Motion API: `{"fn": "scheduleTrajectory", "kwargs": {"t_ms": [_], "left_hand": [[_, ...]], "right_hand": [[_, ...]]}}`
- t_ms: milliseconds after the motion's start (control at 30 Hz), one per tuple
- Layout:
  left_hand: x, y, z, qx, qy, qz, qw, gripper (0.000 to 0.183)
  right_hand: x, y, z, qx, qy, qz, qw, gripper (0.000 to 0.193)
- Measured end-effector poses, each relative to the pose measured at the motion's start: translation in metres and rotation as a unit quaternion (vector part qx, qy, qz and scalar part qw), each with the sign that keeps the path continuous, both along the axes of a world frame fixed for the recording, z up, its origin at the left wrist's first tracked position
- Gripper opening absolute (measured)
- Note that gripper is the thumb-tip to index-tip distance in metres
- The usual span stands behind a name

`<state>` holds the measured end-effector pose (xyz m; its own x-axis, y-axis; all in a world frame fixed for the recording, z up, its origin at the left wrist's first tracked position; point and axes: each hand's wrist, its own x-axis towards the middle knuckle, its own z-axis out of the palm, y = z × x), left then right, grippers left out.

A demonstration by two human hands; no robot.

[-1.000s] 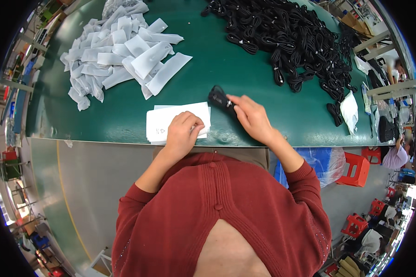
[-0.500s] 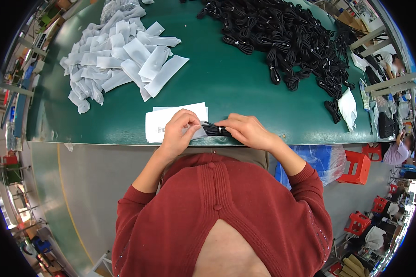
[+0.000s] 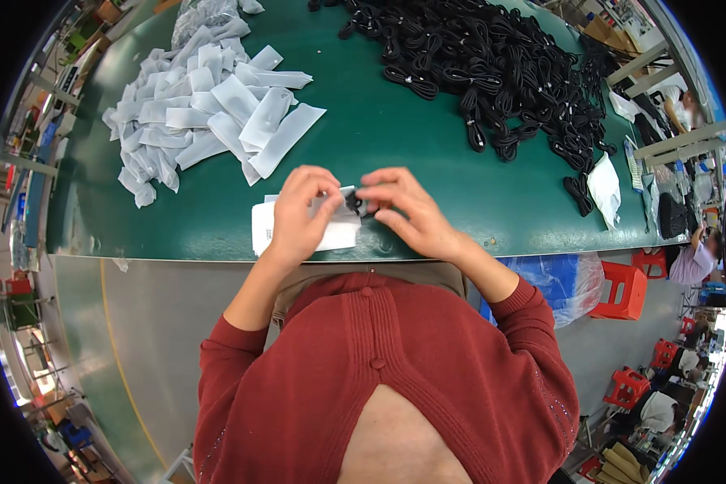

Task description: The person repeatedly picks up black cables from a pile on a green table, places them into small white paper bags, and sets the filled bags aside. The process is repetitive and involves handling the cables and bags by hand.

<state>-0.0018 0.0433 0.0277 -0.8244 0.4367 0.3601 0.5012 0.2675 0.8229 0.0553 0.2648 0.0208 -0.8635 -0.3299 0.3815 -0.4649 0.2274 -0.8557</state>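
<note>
- Cable [image 3: 353,202]: just above frame center, between both hands.
- Left hand [image 3: 305,211]: fingers curled near it; grip unclear.
- Right hand [image 3: 411,210]: fingers bent beside it, blurred; cannot tell whether grasping.
- White stack [image 3: 339,235]: mid-frame.

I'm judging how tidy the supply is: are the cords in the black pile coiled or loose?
Mostly coiled: the black cords lie largely in looped bundles, some with pale ties around them.
</note>
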Motion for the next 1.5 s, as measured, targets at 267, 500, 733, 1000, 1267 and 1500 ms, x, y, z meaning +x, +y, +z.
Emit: {"fn": "scheduleTrajectory", "kwargs": {"t_ms": [267,500,733,1000,1267,1500], "left_hand": [[-0.101,-0.042,0.035,0.274,-0.011,0.226,0.935,0.019],[-0.025,-0.03,-0.002,-0.003,0.067,0.048,0.997,0.024],[0.027,-0.01,-0.047,-0.122,0.1,-0.045,0.986,0.017],[0.029,-0.009,-0.05,-0.012,-0.088,0.016,0.996,0.007],[0.025,-0.012,-0.043,0.035,-0.096,-0.036,0.994,0.008],[0.024,-0.013,-0.033,0.008,-0.009,-0.095,0.995,0.008]], "right_hand": [[-0.055,0.114,-0.023,0.462,0.137,-0.474,0.737,0.037],[-0.045,0.123,-0.047,0.414,0.024,-0.451,0.79,0.027],[0.0,0.054,-0.018,0.092,-0.175,-0.229,0.953,0.027],[0.031,0.025,-0.002,0.142,-0.143,-0.084,0.976,0.025],[0.024,0.028,-0.009,0.089,-0.247,-0.005,0.965,0.029],[0.015,0.038,-0.031,-0.313,-0.63,0.062,0.708,0.038]]}}
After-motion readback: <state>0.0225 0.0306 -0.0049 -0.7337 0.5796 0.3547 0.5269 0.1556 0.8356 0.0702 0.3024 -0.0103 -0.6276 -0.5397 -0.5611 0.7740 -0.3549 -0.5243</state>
